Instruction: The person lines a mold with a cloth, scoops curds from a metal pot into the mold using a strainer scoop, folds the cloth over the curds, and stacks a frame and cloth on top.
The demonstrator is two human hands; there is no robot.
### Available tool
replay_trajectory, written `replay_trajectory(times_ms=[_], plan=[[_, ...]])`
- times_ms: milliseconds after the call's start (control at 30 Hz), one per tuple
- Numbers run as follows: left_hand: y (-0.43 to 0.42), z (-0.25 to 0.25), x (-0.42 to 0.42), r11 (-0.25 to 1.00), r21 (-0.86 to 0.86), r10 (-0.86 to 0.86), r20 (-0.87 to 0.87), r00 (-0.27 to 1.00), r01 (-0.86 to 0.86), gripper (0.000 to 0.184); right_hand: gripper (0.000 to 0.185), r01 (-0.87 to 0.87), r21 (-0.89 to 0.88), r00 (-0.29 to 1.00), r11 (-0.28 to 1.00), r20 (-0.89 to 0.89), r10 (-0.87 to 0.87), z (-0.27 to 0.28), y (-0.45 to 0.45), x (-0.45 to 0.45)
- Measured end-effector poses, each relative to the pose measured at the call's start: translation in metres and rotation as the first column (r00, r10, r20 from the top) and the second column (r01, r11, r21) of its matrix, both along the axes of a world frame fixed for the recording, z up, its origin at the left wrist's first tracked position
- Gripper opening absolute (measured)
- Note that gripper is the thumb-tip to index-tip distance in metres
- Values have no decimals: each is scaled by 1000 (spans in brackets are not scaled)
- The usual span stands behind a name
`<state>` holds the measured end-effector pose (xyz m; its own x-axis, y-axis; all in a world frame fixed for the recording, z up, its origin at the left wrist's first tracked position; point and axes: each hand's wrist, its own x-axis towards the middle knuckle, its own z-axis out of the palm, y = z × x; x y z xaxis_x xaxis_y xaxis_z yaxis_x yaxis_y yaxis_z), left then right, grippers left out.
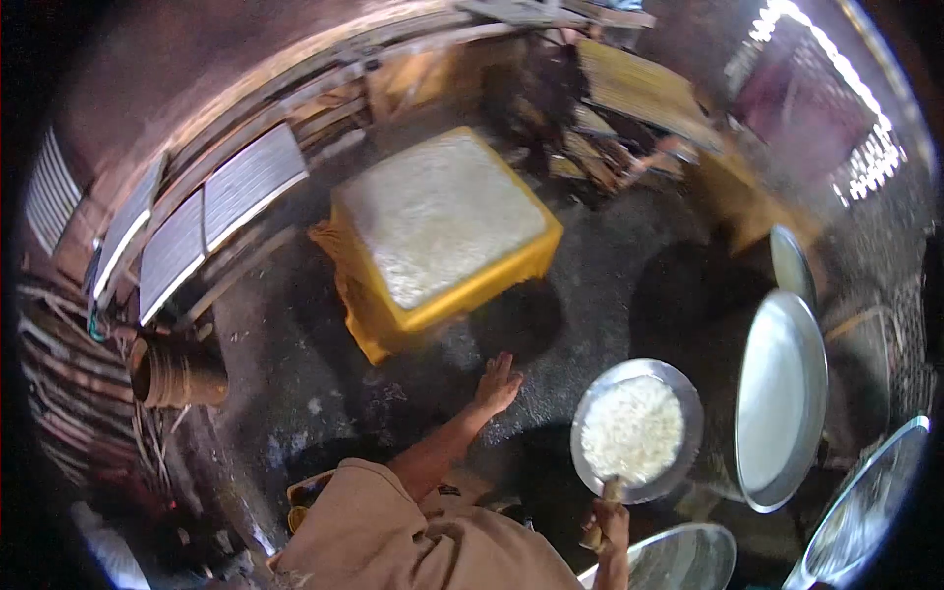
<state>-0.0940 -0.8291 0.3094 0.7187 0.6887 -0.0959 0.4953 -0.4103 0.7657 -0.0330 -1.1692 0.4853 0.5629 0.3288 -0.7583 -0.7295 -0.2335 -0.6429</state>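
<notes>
My right hand is wrapped round a thick wooden handle at the bottom right. The handle reaches the near rim of a round metal pan; whether the two are joined I cannot tell. White, chunky pieces fill the middle of the pan. My left hand is stretched out over the dark floor with fingers spread and nothing in it. Beyond it stands a yellow-draped table with a broad layer of white material on top.
Large metal basins stand tilted on the right, another lies near my right forearm. Ridged panels lean at the left, above a brown bucket. Wood scraps are piled at the back.
</notes>
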Motion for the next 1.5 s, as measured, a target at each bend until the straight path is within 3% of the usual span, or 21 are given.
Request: replay_trajectory(times_ms=[67,100,133,200,267,333,367,433,533,567,633,867,967,1067,1133,1200,1300,1333,1433,1467,1500], plan=[[78,-45,-18,968,251,47,-62,997,-30,57,6,-129,-6,987,992,-97,127,-20,128,15],[105,23,-30,997,65,-14,-288,957,34,58,8,-161,87,968,983,-179,175,-40,166,15],[128,11,-38,999,53,8,-296,955,8,58,10,-179,182,939,967,-263,224,-64,211,18],[163,-5,-56,951,305,121,-243,962,-43,50,10,-391,74,895,918,-204,397,-87,302,20],[195,16,-67,970,181,-63,-454,889,161,50,13,-488,24,867,873,-101,488,-113,388,18],[203,-17,-73,959,281,123,-334,934,-26,54,12,-423,186,880,887,-149,452,-177,448,20],[220,14,-74,988,148,22,-424,905,46,62,12,-426,181,878,887,-152,453,-212,478,24],[210,-44,-78,988,152,76,-390,918,-17,65,12,-555,155,826,817,-9,563,-259,528,32],[219,-50,-82,984,163,124,-345,931,-71,69,18,-680,226,706,698,-58,706,-255,591,43],[222,-39,-84,985,161,110,-341,934,-57,69,15,-652,23,753,758,-98,650,-238,611,37],[228,-24,-83,984,170,118,-368,922,-58,69,13,-654,44,746,755,-127,654,-235,634,47],[230,-39,-81,980,169,154,-305,940,-106,70,9,-644,-152,765,750,-140,628,-230,652,114],[236,-31,-82,987,144,119,-349,930,-72,74,7,-670,-381,679,637,32,734,-206,658,139],[226,-69,-81,951,298,175,-292,940,-85,70,9,-529,-244,762,812,284,582,-202,644,173],[228,-58,-79,951,310,154,-423,893,-17,70,27,-335,-505,711,795,419,565,-182,639,186],[229,-66,-79,986,112,161,-399,902,-127,69,33,-137,-436,400,889,797,452,-177,615,201],[224,-66,-78,985,173,50,-340,939,10,67,51,138,-381,589,914,774,233,-75,550,176],[219,-67,-74,982,187,73,-284,956,-20,65,50,93,329,694,940,656,-298,-162,493,236],[181,-92,-57,953,-34,304,108,946,-302,59,47,-70,-101,204,992,972,113,-73,333,222],[161,-98,-49,936,-46,351,212,912,-349,57,44,-76,-173,382,982,905,189,-52,271,220],[144,-68,-45,919,272,315,-71,947,-285,55,45,-148,-162,279,976,940,199,-9,222,202]])
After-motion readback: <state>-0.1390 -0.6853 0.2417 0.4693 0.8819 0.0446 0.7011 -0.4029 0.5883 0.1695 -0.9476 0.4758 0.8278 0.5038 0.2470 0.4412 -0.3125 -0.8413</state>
